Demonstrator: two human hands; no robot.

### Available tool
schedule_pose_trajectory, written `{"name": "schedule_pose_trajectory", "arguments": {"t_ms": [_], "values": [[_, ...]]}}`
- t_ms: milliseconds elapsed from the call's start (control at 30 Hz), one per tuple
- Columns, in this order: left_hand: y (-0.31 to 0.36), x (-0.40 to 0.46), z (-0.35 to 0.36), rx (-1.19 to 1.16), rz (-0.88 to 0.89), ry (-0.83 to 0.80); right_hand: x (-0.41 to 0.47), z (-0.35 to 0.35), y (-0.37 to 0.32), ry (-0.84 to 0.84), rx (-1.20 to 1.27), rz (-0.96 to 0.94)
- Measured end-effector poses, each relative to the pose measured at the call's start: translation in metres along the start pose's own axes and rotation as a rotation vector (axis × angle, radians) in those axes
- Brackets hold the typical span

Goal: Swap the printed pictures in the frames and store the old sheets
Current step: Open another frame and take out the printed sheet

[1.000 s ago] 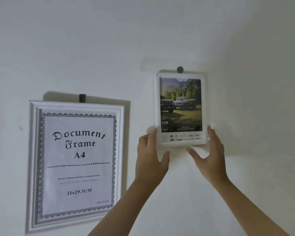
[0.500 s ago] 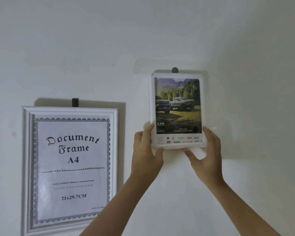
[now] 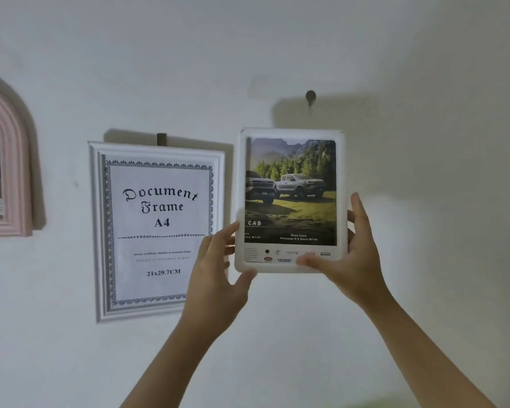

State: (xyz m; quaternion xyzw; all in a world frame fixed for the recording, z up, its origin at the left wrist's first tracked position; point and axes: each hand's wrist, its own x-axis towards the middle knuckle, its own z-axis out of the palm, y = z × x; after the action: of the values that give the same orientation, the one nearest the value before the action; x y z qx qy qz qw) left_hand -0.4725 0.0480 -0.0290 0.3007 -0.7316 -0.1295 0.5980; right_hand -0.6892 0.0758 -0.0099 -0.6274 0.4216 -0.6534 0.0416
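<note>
Nearest the camera, two bare forearms rise from six o'clock toward the middle of the view. The left hand (image 3: 218, 278) grips the lower left corner of the small white picture frame (image 3: 290, 133), thumb under the bottom edge and fingers up the side. The right hand (image 3: 354, 254) clasps the lower right corner, thumb across the front of the bottom rail and fingers up the right side. Both hands are closed on the frame, about equally near to it.

The frame stands upright, long axis vertical, holding a printed truck picture (image 3: 290, 191). It sits directly above the hands, at twelve o'clock from them, and appears clear of the wall.

Farther back, the wall hook (image 3: 310, 97) shows bare just above the frame's top edge, at twelve o'clock. So the frame seems unhooked, and the likely next move is bringing it down and toward the body. At nine o'clock, an A4 document frame (image 3: 99, 231) hangs on the wall, with a pink arched frame (image 3: 15, 172) beyond it at the left edge.
</note>
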Motion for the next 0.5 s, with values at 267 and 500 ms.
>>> {"name": "schedule_pose_trajectory", "arguments": {"t_ms": [267, 500], "values": [[-0.027, -0.102, -0.073, -0.052, -0.239, -0.105, -0.101, 0.060, -0.033, 0.101, 0.295, 0.112], [-0.066, -0.194, -0.128, -0.004, -0.507, -0.180, -0.189, 0.130, -0.035, 0.093, 0.301, 0.333]]}}
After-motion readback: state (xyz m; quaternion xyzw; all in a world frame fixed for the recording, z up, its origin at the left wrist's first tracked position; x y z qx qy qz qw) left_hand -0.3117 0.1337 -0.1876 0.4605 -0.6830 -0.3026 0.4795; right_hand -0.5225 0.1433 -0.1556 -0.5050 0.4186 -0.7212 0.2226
